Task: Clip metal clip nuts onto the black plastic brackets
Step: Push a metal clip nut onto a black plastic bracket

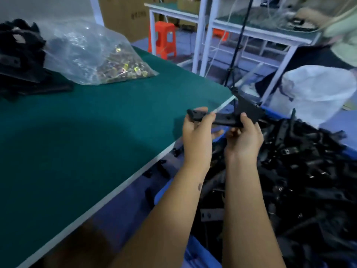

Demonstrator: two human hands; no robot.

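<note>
**Two hands, one black bracket**

Both hands hold a matte black plastic bracket (pixel 229 118) off the table's edge: left hand (pixel 197 132) curls round its narrow end, right hand (pixel 244 138) pinches the wide flat end. Brassy clip nuts (pixel 123 69) fill a crinkled clear bag (pixel 81 49) at ten o'clock on green felt (pixel 87 132). Carton print is unreadable.

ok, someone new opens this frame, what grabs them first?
Both hands, left hand and right hand, holding one black bracket up just past the green table edge. Next, the big heap of black brackets in the blue bin at right, under the hands. Then the clear bag of clip nuts at the table's far left, beside a dark pile of parts.
</note>
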